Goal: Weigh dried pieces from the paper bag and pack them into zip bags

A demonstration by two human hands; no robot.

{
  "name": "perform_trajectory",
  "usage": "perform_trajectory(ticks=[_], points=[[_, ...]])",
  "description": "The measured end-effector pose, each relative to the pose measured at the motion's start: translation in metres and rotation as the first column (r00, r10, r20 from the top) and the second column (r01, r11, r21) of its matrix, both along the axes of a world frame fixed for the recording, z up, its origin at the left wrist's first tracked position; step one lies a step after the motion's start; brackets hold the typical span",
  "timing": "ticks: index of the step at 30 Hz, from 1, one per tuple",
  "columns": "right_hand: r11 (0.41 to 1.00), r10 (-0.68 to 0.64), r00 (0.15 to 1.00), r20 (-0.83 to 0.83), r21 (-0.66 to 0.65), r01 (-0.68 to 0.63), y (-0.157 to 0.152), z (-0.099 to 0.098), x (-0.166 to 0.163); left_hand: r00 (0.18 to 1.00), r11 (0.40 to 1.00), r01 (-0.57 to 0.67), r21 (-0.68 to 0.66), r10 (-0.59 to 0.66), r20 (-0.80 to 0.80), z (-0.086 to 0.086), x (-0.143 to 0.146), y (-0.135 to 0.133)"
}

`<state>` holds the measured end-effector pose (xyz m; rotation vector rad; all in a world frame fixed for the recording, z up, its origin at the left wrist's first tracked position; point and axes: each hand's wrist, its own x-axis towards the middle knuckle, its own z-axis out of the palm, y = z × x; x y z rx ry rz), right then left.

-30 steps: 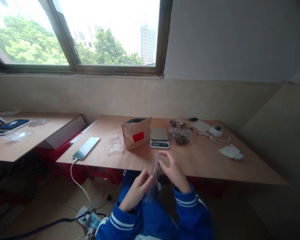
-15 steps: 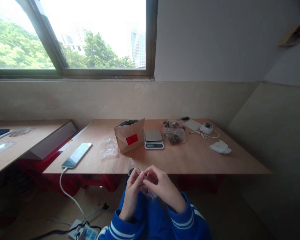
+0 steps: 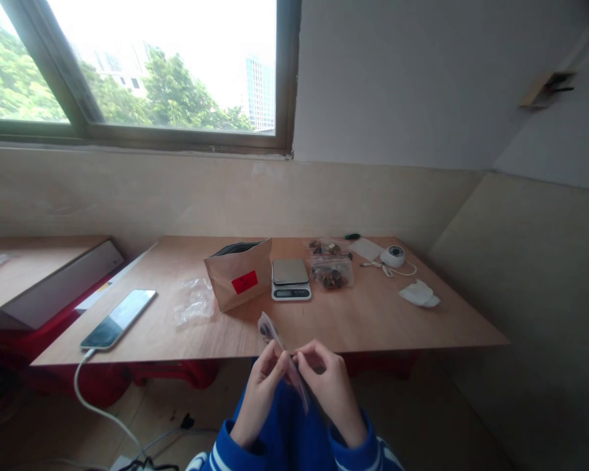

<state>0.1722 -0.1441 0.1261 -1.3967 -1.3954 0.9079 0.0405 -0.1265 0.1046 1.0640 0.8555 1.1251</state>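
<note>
A small clear zip bag with something dark inside is held up at the table's front edge. My left hand is closed on it, thumb against fingers. The thumb and fingertips of my right hand are pinched together at the bag's zip edge. Just beyond my hands stand a brown paper pouch with a red label, open at the top, and a small digital scale. Right of the scale lie two clear zip bags, a front bag and a back bag, both with dark brown pieces inside.
A phone on a white cable lies at the left, with a crumpled clear bag near the pouch. At the right are a white dome camera with its cord, a white tissue, a paper sheet and a green-handled object.
The zip bag has been raised and turned, so more of it shows between my hands. My right hand has shifted along its edge. The whole view has swung slightly right.
</note>
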Motion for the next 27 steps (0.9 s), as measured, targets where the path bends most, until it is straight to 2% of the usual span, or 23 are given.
perform_trajectory(ticks=[2, 7, 11, 16, 24, 27], points=[[0.999, -0.033, 0.999, 0.028, 0.015, 0.032, 0.003, -0.002, 0.005, 1.0, 1.0, 0.002, 0.0, -0.002, -0.016, -0.002, 0.002, 0.001], [0.982, 0.184, 0.982, 0.048, -0.047, -0.182, 0.006, 0.001, 0.01, 0.997, 0.998, -0.055, -0.041, 0.053, -0.056, -0.01, 0.004, 0.006], [0.974, 0.216, 0.975, 0.05, -0.078, -0.212, 0.012, 0.0, 0.004, 0.986, 0.989, -0.136, -0.06, 0.13, -0.106, -0.015, 0.0, 0.014], [0.967, 0.248, 0.969, 0.003, -0.064, -0.248, 0.023, -0.001, -0.001, 0.986, 0.999, -0.046, -0.004, 0.044, -0.16, -0.01, -0.009, 0.018], [0.998, 0.066, 0.98, 0.187, 0.001, -0.068, 0.032, -0.007, -0.01, 0.966, 0.997, -0.031, 0.066, 0.046, -0.254, -0.001, -0.018, 0.027], [0.995, -0.091, 0.976, 0.198, 0.069, 0.079, 0.039, -0.013, -0.014, 0.937, 0.995, -0.009, 0.1, 0.044, -0.347, 0.004, -0.025, 0.028]])
